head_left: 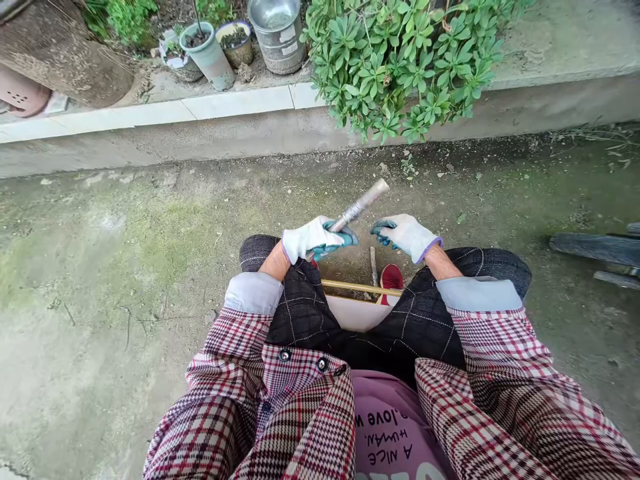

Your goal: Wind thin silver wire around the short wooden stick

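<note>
My left hand (319,239), in a white and teal work glove, is closed around a pale stick (374,191). The stick slants up to the right, and silvery wire (354,212) is wound in coils about its middle. To the right, level with the stick, is my right hand (406,235) in a matching glove. Its fingers curl inward in a pinch, apart from the stick; whatever they hold is too small to make out. Below the hands a short, thin grey piece (373,265) stands out beside a red shoe (391,275).
A yellowish bar (361,287) crosses between my knees. Ahead runs a low concrete ledge (240,130) with potted plants (213,60), a metal bucket (280,40) and a leafy shrub (400,67) hanging over it. A dark object (595,247) stands at the right.
</note>
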`<state>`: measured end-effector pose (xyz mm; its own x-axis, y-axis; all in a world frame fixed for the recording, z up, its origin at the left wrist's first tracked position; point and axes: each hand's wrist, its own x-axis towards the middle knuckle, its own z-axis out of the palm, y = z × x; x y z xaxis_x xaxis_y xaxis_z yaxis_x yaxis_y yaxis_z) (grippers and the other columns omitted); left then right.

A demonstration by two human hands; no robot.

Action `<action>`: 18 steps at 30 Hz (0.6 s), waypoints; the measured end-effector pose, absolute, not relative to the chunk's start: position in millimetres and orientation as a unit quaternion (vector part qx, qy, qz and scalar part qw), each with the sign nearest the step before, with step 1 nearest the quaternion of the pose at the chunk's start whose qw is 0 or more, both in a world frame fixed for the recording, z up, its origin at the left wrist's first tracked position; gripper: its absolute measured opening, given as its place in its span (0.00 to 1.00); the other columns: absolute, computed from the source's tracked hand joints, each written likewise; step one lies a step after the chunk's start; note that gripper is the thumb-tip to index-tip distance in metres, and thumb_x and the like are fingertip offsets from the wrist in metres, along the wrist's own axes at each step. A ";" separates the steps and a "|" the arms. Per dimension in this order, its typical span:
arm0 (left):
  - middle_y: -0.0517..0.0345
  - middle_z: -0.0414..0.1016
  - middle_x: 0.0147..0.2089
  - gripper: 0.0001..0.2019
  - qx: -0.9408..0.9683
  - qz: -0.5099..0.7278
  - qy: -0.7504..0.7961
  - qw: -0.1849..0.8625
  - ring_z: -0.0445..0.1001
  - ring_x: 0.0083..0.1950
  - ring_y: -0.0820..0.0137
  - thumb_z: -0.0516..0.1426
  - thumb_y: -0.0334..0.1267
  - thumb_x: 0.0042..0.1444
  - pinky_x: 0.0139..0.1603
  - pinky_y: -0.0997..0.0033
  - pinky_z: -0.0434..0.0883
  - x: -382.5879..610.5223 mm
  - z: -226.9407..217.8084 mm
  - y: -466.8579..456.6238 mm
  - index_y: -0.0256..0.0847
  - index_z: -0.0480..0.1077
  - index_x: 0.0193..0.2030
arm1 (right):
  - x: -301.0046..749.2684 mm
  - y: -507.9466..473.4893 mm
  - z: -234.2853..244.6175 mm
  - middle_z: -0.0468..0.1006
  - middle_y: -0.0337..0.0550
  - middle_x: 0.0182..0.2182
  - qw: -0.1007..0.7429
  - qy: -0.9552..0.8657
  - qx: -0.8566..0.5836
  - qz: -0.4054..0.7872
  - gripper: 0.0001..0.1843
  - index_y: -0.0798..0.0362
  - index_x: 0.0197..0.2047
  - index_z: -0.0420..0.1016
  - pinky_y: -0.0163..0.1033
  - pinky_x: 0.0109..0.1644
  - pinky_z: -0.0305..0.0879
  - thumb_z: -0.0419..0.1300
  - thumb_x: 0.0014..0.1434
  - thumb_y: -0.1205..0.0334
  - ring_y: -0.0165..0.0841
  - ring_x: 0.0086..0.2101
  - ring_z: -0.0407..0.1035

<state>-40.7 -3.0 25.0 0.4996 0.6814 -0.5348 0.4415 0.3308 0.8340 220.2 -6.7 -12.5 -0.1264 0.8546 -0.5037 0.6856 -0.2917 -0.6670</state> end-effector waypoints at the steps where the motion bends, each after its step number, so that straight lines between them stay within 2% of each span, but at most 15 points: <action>1: 0.69 0.61 0.19 0.15 0.535 0.128 0.506 0.665 0.56 0.17 0.79 0.67 0.43 0.58 0.20 0.76 0.55 -40.0 25.8 -1.1 0.36 0.82 0.48 | 218.9 -8.0 -9.6 0.87 0.46 0.33 0.099 -0.582 -0.651 0.476 0.11 0.56 0.44 0.86 0.30 0.27 0.69 0.62 0.66 0.63 0.29 0.26 0.73; 5: 0.74 0.55 0.20 0.16 0.419 0.247 0.555 0.675 0.48 0.16 0.81 0.65 0.43 0.63 0.18 0.77 0.52 -39.2 21.1 10.7 0.36 0.77 0.52 | 215.1 -9.4 -1.9 0.86 0.47 0.33 0.117 -0.579 -0.641 0.490 0.11 0.57 0.44 0.86 0.30 0.25 0.68 0.62 0.65 0.63 0.28 0.25 0.72; 8: 0.74 0.55 0.21 0.13 0.403 0.265 0.568 0.667 0.46 0.17 0.81 0.60 0.41 0.68 0.19 0.77 0.55 -39.6 12.9 20.9 0.36 0.76 0.54 | 214.4 -9.8 0.4 0.86 0.45 0.32 0.118 -0.590 -0.632 0.488 0.11 0.56 0.43 0.86 0.30 0.26 0.68 0.63 0.65 0.62 0.28 0.26 0.72; 10: 0.71 0.58 0.23 0.14 0.437 0.253 0.609 0.612 0.49 0.18 0.79 0.58 0.41 0.69 0.21 0.76 0.59 -40.3 5.8 27.0 0.36 0.76 0.56 | 215.8 -11.0 0.3 0.84 0.44 0.30 0.120 -0.599 -0.622 0.489 0.11 0.56 0.42 0.86 0.31 0.27 0.67 0.63 0.64 0.61 0.28 0.26 0.71; 11: 0.68 0.62 0.24 0.15 0.471 0.229 0.642 0.559 0.54 0.19 0.78 0.58 0.42 0.70 0.23 0.75 0.62 -40.9 1.8 29.6 0.36 0.77 0.57 | 216.9 -11.8 -0.2 0.84 0.43 0.30 0.122 -0.606 -0.613 0.492 0.11 0.55 0.41 0.86 0.31 0.27 0.66 0.63 0.64 0.60 0.28 0.26 0.71; 13: 0.57 0.74 0.30 0.15 0.573 0.135 0.694 0.414 0.70 0.26 0.73 0.59 0.41 0.69 0.32 0.72 0.72 -42.0 -7.2 33.2 0.35 0.79 0.55 | 219.2 -13.4 -1.6 0.82 0.41 0.28 0.125 -0.618 -0.594 0.499 0.11 0.54 0.39 0.85 0.32 0.27 0.66 0.63 0.63 0.58 0.29 0.26 0.71; 15: 0.44 0.83 0.42 0.14 0.672 -0.004 0.689 0.271 0.82 0.42 0.63 0.58 0.38 0.69 0.47 0.65 0.78 -42.1 -16.6 33.1 0.35 0.81 0.53 | 221.1 -14.6 -3.5 0.81 0.40 0.27 0.125 -0.627 -0.582 0.503 0.12 0.54 0.39 0.85 0.33 0.27 0.66 0.63 0.62 0.55 0.31 0.26 0.71; 17: 0.36 0.84 0.51 0.15 0.730 -0.134 0.641 0.196 0.84 0.56 0.54 0.55 0.34 0.70 0.59 0.58 0.77 -40.2 -25.4 28.7 0.35 0.82 0.54 | 222.5 -14.8 -5.9 0.81 0.41 0.27 0.118 -0.634 -0.581 0.496 0.13 0.54 0.38 0.85 0.34 0.28 0.66 0.63 0.62 0.54 0.32 0.26 0.71; 18: 0.34 0.84 0.53 0.16 0.745 -0.180 0.614 0.188 0.83 0.59 0.51 0.54 0.32 0.70 0.62 0.54 0.77 -38.4 -28.9 25.1 0.34 0.82 0.54 | 223.1 -14.5 -7.4 0.81 0.41 0.27 0.112 -0.641 -0.582 0.487 0.13 0.53 0.38 0.85 0.35 0.28 0.66 0.62 0.62 0.54 0.32 0.26 0.71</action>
<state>-38.4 25.1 -28.9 0.1807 0.8475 -0.4991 0.9829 -0.1746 0.0592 223.1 -14.5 -7.4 -0.2975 0.8560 -0.4229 0.6370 -0.1520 -0.7557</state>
